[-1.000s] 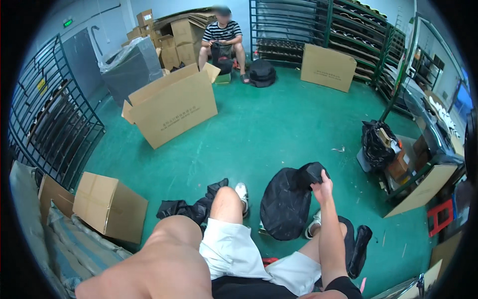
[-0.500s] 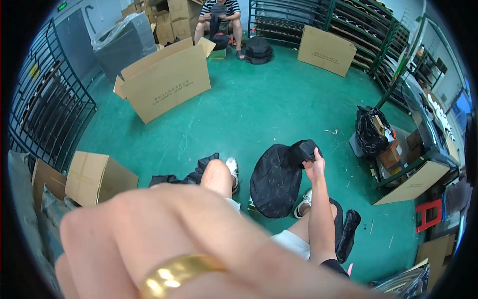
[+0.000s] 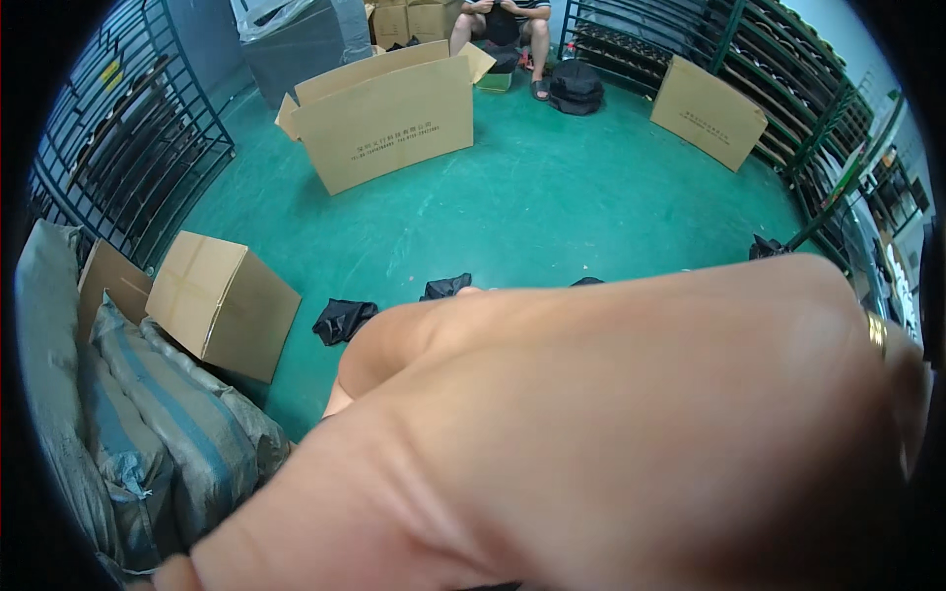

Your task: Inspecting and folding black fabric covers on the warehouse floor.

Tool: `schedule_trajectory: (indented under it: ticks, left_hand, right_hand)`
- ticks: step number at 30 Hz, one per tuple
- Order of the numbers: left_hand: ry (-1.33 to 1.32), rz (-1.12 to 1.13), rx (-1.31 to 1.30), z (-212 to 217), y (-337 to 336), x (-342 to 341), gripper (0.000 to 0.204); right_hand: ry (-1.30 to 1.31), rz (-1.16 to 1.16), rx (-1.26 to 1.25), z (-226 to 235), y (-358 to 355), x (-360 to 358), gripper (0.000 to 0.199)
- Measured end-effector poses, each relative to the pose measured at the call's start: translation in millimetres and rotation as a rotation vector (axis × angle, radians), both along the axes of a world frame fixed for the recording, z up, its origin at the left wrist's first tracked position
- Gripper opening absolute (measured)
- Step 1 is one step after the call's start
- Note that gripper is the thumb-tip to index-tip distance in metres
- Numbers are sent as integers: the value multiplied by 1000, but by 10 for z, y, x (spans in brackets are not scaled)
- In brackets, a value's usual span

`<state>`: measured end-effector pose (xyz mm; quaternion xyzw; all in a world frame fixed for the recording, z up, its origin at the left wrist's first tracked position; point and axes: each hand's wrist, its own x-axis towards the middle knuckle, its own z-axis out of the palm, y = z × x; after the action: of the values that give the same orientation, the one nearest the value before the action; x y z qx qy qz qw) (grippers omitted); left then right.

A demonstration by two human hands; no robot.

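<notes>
My left hand [image 3: 611, 414] fills the lower middle and right of the head view, very close and partly blurred. A gold ring [image 3: 876, 333] shows at its far right end. The fingers bend out of sight there, so what they touch cannot be made out. My right hand is not visible, nor is the large black fabric piece it held earlier. Past the left hand's upper edge, a crumpled black fabric piece [image 3: 345, 320] and a second black fabric piece [image 3: 446, 287] lie on the green floor.
An open carton [image 3: 389, 123] stands ahead; a closed carton [image 3: 212, 300] and grey-blue woven sacks [image 3: 182, 404] sit at left. A seated person [image 3: 501, 25] faces me beside a round black bag [image 3: 575, 89]. A cardboard panel [image 3: 708, 116] leans by green racks [image 3: 778, 74].
My left hand has swung rightward across the view, its ring now at the right edge. The view has tilted up and left. My right hand and the black fabric piece have dropped from sight.
</notes>
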<state>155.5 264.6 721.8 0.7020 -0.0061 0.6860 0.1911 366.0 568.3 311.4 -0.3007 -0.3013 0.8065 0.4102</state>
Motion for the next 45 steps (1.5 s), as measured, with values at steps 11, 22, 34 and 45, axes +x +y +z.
schedule_trajectory:
  ticks: [11,22,34,45]
  left_hand:
    - [100,-14,-272,-266,434,-294,65]
    - [138,311,-1321,-3078,1752,-548,32]
    - [-517,-502,-2054,-3508,2502,137,68]
    - [-409,-82,-1707,-3154,2604,92,47]
  right_hand:
    - [116,-29,-1,356,-333,-163,40]
    - [326,42,-21,771,-513,-262,43]
    - [361,86,-97,934,-323,-478,47]
    - [515,92,-50,990,142,-430,42]
